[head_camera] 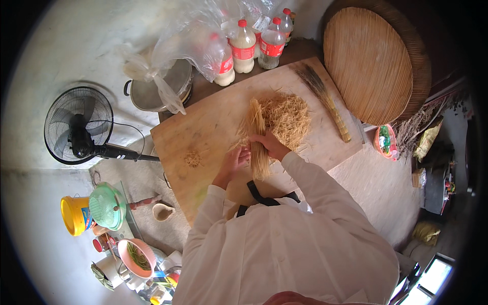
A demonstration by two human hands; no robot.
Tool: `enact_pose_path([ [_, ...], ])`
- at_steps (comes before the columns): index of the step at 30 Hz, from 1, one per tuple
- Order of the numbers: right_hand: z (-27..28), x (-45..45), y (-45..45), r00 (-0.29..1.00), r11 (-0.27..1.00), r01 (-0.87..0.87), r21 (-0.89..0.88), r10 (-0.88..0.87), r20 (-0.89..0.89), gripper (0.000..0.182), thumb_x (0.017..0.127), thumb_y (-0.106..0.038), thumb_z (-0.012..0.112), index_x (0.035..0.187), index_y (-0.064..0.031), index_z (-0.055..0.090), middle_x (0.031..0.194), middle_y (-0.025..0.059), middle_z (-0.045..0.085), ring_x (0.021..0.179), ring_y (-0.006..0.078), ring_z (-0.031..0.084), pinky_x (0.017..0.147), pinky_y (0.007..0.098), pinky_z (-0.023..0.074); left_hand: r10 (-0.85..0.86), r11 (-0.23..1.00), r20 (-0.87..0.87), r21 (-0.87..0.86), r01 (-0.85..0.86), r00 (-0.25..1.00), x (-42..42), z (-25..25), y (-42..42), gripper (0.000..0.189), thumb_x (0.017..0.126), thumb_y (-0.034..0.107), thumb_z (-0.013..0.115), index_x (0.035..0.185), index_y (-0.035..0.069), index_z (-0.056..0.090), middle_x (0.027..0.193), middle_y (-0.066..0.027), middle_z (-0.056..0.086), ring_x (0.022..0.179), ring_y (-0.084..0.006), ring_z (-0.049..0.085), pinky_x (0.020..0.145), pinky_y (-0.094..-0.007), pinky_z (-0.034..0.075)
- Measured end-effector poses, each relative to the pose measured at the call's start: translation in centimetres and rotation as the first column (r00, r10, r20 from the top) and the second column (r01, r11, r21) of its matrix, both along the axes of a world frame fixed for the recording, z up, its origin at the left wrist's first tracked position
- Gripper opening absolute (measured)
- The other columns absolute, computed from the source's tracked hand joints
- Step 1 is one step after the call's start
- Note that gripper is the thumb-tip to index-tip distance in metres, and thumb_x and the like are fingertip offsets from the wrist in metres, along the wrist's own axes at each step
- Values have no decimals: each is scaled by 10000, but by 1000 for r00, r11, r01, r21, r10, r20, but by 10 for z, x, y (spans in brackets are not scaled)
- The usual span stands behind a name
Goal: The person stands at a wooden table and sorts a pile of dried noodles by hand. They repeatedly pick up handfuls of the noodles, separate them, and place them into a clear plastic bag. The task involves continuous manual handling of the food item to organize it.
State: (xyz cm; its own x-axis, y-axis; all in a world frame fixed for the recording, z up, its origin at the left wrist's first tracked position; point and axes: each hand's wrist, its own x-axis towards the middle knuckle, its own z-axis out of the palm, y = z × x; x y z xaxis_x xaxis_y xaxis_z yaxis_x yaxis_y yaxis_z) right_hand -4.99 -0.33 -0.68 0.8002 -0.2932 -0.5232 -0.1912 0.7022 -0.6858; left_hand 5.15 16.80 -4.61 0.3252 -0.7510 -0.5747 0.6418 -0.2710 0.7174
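A bundle of straw stalks [260, 162] lies lengthwise in front of me, clasped around its middle by my right hand [271, 144]. Just left of the bundle is my left hand [237, 159], its palm turned towards the stalks and its fingers apart; whether the fingertips touch the bundle is unclear. Beyond my right hand a heap of short cut straw pieces [289, 118] is spread on the wooden board [217, 118]. A smaller pile of straw bits [193, 158] sits at the board's left. Towards the board's right edge lies a hand broom [331, 105] with a bound handle.
Plastic bottles [243, 47] and a lidded pot [160, 89] stand behind the board, partly under clear plastic bags [187, 42]. A black fan [79, 126] is at the left. Round woven trays [368, 65] lean at the back right. A yellow bucket [72, 215] and pink basin [131, 248] are lower left.
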Motion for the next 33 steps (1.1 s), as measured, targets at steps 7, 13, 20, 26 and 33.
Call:
enact_pose_path([
  [7,-20,-4,10,945,900,-322,-294,324,-41,293,823,-135,719,1061,15,637,917,90,677,753,176,657,654,320,549,144,978,-49,-146,-149,988,17,9,-12,419,991,384,523,1188,18,575,1076,-75,661,953,-182,642,847,-340,508],
  [13,-25,-5,19,932,859,-360,-364,349,-98,377,809,-190,765,1103,12,645,933,63,674,794,134,627,694,276,510,232,939,-135,-226,-258,963,16,0,-18,302,962,303,606,1112,41,594,981,-48,659,869,-154,638,751,-297,518],
  [20,-33,-7,21,959,897,-281,-342,273,-73,432,806,-205,783,1147,14,632,1009,67,673,878,128,619,792,293,504,416,846,-260,-242,-476,872,-5,13,-30,194,970,237,604,1026,52,589,925,-28,644,788,-134,623,693,-295,520],
  [26,-47,9,34,992,825,-123,-551,99,-72,537,771,-311,810,1164,11,640,1064,100,680,953,160,627,852,313,498,452,844,-207,-215,-491,868,0,-23,-31,133,969,168,603,1020,47,578,971,-50,646,858,-152,628,720,-281,531],
  [33,-44,12,36,998,932,-67,-357,62,-27,487,803,-284,782,1169,6,644,1039,79,681,897,139,631,794,288,512,366,827,-339,-308,-470,867,11,-30,-29,322,1025,271,486,1199,10,560,1110,-97,653,1004,-215,639,892,-349,530],
])
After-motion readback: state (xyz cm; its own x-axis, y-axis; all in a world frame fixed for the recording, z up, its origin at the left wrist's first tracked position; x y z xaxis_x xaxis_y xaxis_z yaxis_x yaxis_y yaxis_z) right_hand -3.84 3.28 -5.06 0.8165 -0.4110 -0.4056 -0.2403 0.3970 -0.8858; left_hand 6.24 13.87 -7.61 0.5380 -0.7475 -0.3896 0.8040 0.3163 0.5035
